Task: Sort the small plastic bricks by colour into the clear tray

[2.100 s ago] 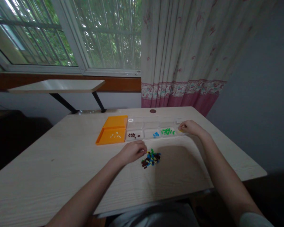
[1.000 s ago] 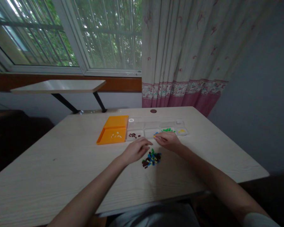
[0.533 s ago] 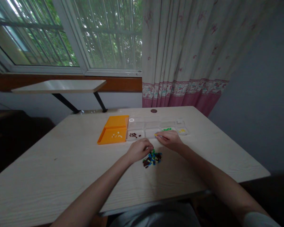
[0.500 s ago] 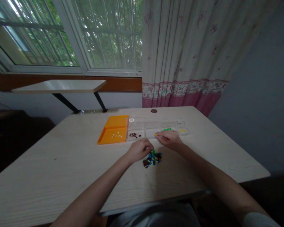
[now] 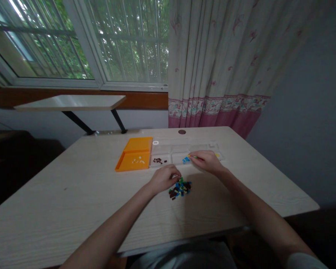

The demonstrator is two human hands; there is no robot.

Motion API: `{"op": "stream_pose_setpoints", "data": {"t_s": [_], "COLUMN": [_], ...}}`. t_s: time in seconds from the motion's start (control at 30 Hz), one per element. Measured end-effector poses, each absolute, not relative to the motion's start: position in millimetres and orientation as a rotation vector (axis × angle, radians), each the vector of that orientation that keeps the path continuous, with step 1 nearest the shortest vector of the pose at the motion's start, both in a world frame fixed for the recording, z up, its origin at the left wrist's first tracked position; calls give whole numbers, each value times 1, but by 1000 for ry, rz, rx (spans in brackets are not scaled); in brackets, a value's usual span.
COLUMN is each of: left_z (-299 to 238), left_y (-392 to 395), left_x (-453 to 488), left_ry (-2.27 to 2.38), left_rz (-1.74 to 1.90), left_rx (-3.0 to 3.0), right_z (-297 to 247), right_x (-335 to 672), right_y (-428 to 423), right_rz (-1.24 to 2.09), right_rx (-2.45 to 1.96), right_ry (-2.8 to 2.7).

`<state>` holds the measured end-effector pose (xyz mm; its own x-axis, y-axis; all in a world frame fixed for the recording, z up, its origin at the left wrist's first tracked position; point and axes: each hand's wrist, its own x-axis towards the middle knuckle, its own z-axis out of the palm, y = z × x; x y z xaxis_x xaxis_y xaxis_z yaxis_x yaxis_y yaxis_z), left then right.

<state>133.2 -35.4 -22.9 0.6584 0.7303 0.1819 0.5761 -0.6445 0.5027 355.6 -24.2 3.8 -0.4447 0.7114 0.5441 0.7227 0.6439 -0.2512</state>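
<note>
A mixed pile of small toy building bricks, brown, blue, green and pale yellow, lies on the table. At its upper left edge is my left hand, fingers curled in; what they pinch, if anything, is hidden. My right hand is closed over the front row of a clear compartment tray, with a bit of yellow and green at its fingertips. Blue bricks lie in the compartment just left of those fingertips. Brown bricks sit in the compartment further left. Some yellow bricks show beyond my right hand.
An orange two-part tray with several white pieces adjoins the clear tray on the left. A white ring lies in the clear tray's back row. A raised shelf stands at the table's back left, near the window and curtain.
My right hand has shifted a little right over the tray. Blue bricks now show in the compartment by its fingertips, and the green bricks there are covered. My left hand has stayed put.
</note>
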Motion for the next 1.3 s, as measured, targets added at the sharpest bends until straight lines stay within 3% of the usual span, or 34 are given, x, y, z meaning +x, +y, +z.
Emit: {"op": "stream_pose_setpoints", "data": {"t_s": [0.3, 0.57, 0.8, 1.13, 1.3], "left_z": [-22, -23, -15, -13, -14], "left_y": [-36, -34, -36, -39, -40], "left_x": [131, 126, 126, 124, 124], "left_ry": [1022, 1027, 1034, 1002, 1001], "left_rz": [620, 802, 902, 1002, 1033], "left_rx": [2410, 2302, 2249, 2254, 2313], "right_z": [19, 4, 15, -19, -26], "right_x": [428, 451, 412, 308, 306], "right_y": [4, 9, 1, -47, -46], "right_rz": [-43, 63, 59, 517, 666], "right_rx": [-1886, -2169, -1808, -1143, -1099], "right_ry": [-2303, -2154, -2222, -2249, -2132]}}
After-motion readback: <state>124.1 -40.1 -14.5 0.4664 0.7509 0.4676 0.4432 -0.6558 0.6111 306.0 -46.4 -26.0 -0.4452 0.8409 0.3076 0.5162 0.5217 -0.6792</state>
